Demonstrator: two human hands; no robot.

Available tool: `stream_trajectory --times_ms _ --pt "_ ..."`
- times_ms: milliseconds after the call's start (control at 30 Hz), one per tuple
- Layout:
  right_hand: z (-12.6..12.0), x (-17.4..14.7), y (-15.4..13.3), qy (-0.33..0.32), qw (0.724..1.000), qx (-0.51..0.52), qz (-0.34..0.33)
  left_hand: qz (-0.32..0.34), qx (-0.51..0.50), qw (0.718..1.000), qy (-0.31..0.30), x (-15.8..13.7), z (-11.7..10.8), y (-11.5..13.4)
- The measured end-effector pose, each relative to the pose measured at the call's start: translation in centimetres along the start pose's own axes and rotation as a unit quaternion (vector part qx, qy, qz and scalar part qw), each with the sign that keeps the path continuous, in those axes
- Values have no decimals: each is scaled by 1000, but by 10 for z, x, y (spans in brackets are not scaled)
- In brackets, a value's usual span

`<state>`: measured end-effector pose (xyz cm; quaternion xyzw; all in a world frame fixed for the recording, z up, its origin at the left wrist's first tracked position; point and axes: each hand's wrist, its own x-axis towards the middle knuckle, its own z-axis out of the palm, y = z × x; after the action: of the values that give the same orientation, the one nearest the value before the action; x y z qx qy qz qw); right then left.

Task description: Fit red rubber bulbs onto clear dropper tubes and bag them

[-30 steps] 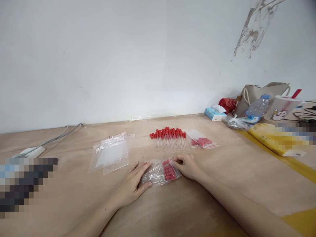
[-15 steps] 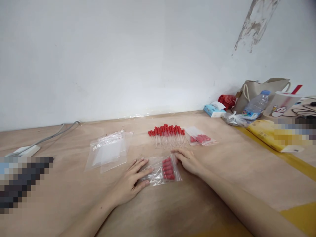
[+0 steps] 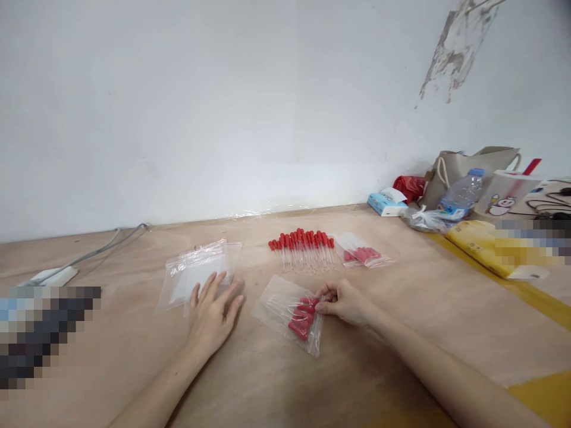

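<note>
Between thumb and fingers, my right hand [image 3: 341, 302] pinches the right edge of a clear zip bag [image 3: 276, 297]. Inside that bag lie several droppers with red rubber bulbs [image 3: 304, 318], their clear stems pointing left. My left hand [image 3: 214, 309] has its fingers spread over the near right part of a small stack of flat clear zip bags [image 3: 196, 270]; whether it touches them I cannot tell. Beyond the held bag, a row of loose red-bulbed droppers [image 3: 303, 241] lies on the table. Right of the row rest filled bags [image 3: 363, 252] with red bulbs showing through.
At the back right stand a blue tissue pack [image 3: 386, 202], a plastic bottle [image 3: 461, 193], a cup with a red straw [image 3: 504, 193] and a grey bag [image 3: 464, 160]. A yellow packet [image 3: 479, 246] lies before them. A grey cable [image 3: 98, 244] runs to a white box at left.
My left hand has left the dropper bag and moved left to the stack of bags. My right hand has closed on the bag's edge, and the bag has turned and tilted.
</note>
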<state>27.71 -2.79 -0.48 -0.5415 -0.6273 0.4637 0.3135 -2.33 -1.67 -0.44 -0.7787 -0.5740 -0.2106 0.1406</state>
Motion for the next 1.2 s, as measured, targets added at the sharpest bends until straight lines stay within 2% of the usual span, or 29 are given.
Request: stream_trajectory --times_ms 100,267,400,500,633,700,900,1033,1100,1200 --pt "-6 -6 -5 2 998 68 -10 -70 32 997 -29 3 0 -15" --pt "-21 -10 -7 -26 969 244 -20 -157 1 977 -144 6 8 -34" --pt "-42 -6 0 72 944 322 -31 -164 2 973 -162 7 11 -35" --pt "-63 5 10 188 914 353 -70 -170 7 972 -161 7 11 -33" --pt "-90 23 28 380 882 257 -107 -169 6 973 -157 7 11 -35" --pt "-100 32 38 421 877 209 -96 -170 5 973 -159 7 11 -35" --pt "-105 46 57 438 893 83 -58 -174 4 971 -167 7 9 -34" --pt "-100 44 55 460 886 -9 -53 -173 5 972 -161 7 9 -34" --pt "-96 37 50 481 869 -91 -70 -167 11 973 -156 7 8 -34" --pt "-84 21 39 496 820 -268 -97 -144 41 981 -123 7 4 -30"
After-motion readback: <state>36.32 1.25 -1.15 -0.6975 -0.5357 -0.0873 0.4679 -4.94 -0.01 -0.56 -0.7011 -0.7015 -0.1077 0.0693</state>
